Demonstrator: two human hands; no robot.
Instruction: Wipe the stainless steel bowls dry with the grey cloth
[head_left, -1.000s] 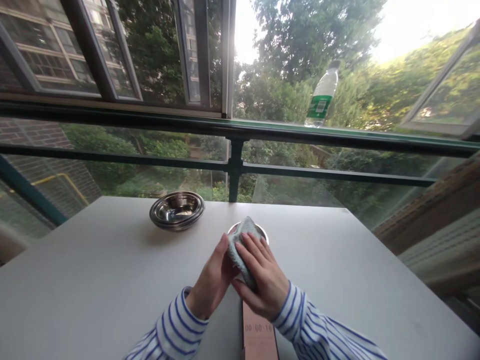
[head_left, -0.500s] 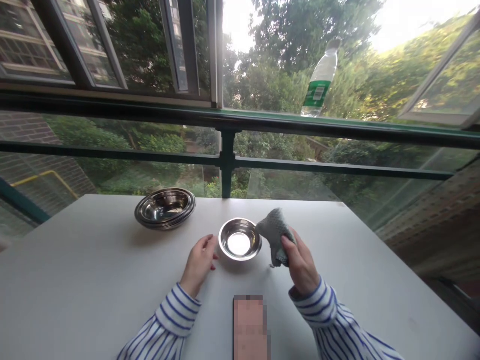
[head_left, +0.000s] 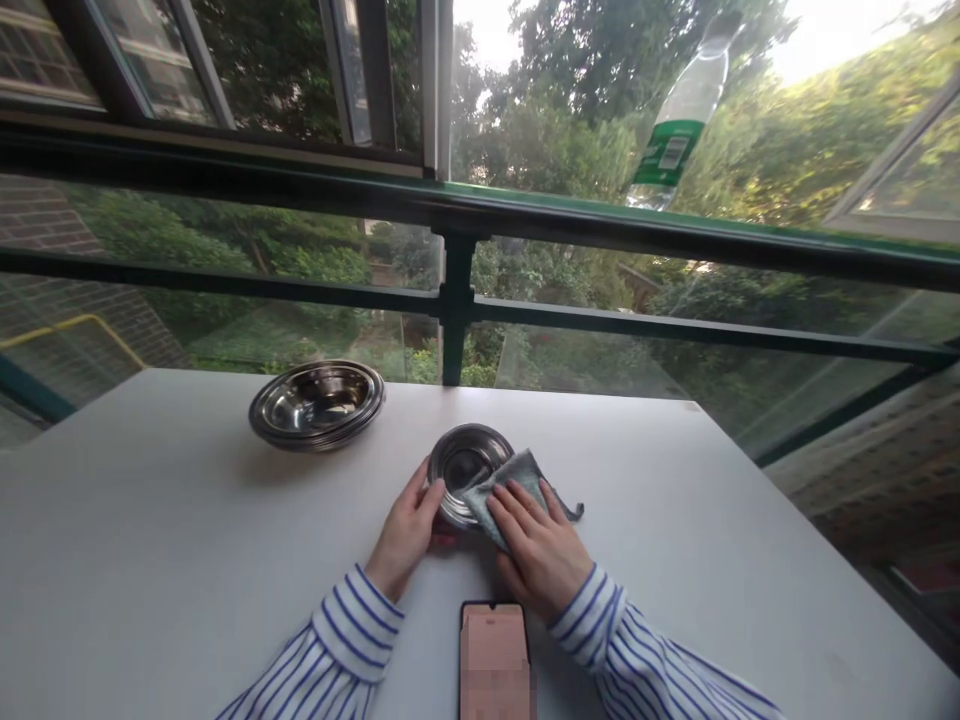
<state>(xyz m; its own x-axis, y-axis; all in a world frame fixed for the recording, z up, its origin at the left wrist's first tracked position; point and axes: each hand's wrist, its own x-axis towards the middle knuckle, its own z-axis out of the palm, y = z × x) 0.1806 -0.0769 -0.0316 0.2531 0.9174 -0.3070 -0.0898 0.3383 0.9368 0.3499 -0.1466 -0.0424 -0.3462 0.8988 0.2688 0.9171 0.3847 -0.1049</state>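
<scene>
A small shiny steel bowl (head_left: 469, 462) is in the middle, and my left hand (head_left: 405, 530) grips its left edge, thumb on top and fingers at the side and beneath. My right hand (head_left: 536, 545) holds a grey-green cloth (head_left: 525, 475), pressing it with the fingers onto the bowl's lower right side. The cloth covers that part of the bowl, and one corner sticks out to the right. I cannot tell whether the bowl's inside or underside faces me. Just below my hands lies a phone (head_left: 493, 650) with a pinkish, blurred screen.
A stack of larger steel bowls (head_left: 319, 405) stands at the back left of the white table (head_left: 187, 540). Behind the table runs a dark green railing (head_left: 540, 222) with glass panes. A clear plastic bottle (head_left: 675, 150) with a green label stands beyond the railing's top bar.
My left hand has taken hold of the bowl, which was standing upright beside it. My right hand has brought the cloth left and down onto the bowl. The view has shifted slightly.
</scene>
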